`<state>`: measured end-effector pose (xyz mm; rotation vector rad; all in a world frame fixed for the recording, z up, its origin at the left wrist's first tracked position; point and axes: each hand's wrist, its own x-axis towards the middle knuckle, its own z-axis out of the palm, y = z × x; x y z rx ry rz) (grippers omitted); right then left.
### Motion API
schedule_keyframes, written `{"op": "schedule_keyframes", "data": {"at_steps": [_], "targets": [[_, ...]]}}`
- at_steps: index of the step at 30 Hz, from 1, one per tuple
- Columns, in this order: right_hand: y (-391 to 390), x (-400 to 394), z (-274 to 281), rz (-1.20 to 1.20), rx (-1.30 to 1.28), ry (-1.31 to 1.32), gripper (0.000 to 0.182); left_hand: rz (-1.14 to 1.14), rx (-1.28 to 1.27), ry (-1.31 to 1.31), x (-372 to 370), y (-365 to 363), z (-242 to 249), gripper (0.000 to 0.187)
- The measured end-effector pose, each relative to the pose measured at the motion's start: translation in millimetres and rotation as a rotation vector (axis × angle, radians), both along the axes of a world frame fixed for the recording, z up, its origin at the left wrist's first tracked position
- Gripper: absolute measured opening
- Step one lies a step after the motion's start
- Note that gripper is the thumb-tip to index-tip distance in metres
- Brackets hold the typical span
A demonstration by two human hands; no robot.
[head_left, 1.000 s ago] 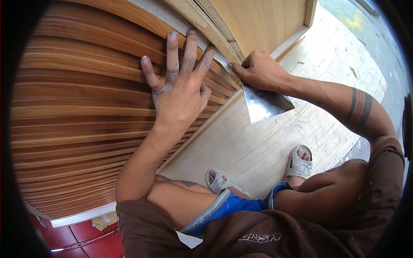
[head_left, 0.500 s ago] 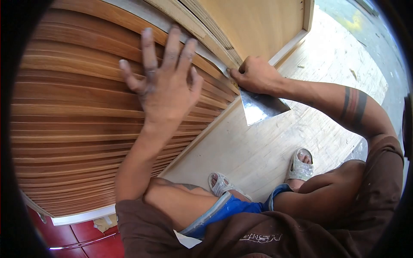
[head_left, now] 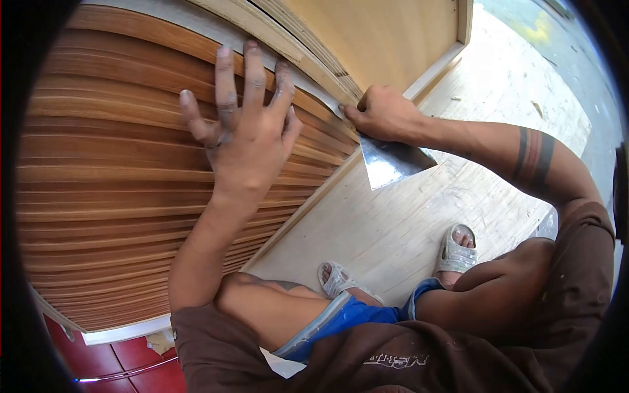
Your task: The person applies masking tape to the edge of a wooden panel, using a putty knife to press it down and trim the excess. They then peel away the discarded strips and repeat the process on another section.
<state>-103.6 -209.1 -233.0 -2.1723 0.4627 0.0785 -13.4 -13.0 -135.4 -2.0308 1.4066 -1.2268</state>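
Note:
My left hand [head_left: 252,141] lies with fingers spread on a brown wood-grain fluted panel [head_left: 118,177], its fingertips reaching the panel's upper edge by a pale strip. At the panel's right corner my right hand [head_left: 386,114] is closed, with the thumb and forefinger right at the edge where the strip meets the corner. Out from under this hand sticks a shiny flat metal blade [head_left: 393,164], like a wide scraper. The part of it inside the fist is hidden.
Behind the panel stands a light plywood cabinet [head_left: 393,39] with a layered edge. Below is a pale, scuffed board floor [head_left: 341,216]. My sandalled feet [head_left: 458,249] rest on it. At lower left are red glossy tiles [head_left: 105,360] with a metal rail.
The view has shifted slightly. My left hand has slid a little leftwards along the panel's edge, fingers still spread. My right hand stays at the corner with the metal blade.

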Motion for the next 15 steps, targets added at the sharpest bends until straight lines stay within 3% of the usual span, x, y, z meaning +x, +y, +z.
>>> {"op": "schedule_keyframes", "data": {"at_steps": [6,15], "targets": [[1.2,1.1,-0.9,-0.011,0.0,-0.01,0.059,0.079,0.075,-0.039,-5.0,-0.5,-2.4,0.044],[-0.4,0.5,-2.5,-0.008,-0.018,-0.009,0.059,-0.007,-0.021,0.095,-2.8,3.7,10.9,0.044]]}}
